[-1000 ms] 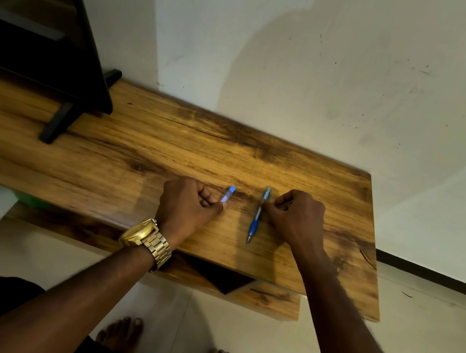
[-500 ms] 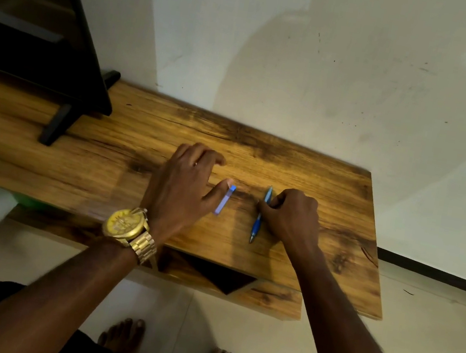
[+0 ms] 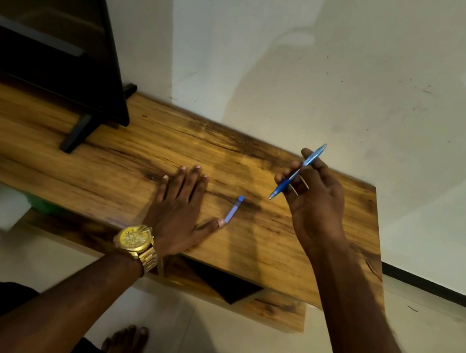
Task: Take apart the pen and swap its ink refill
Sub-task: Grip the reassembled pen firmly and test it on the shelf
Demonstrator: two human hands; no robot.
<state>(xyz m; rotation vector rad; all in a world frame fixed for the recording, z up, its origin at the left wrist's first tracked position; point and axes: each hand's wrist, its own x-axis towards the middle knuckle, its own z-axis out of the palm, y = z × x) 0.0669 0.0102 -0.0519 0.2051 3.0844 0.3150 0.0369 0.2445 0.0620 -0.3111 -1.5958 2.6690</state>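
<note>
At 7 o'clock, left hand [image 3: 177,213] flat on brown wooden table [image 3: 100,178], fingers spread; thumb touches short blue refill piece [image 3: 233,209]. At 1 o'clock, right hand [image 3: 313,199] pinches slim blue plastic pen [image 3: 298,172], raised. Judged light, stiff, slippery; grip barrel ends.

wooden table [image 3: 122,163]; on it: blue piece [image 3: 234,209]; monitor stand [image 3: 77,133]; left hand [image 3: 178,207]

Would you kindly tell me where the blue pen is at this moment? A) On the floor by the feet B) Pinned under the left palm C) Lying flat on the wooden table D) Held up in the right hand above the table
D: the blue pen is raised in the right hand, tip slanting down, clear of the wooden table, while the left hand lies flat on the wood.
</note>
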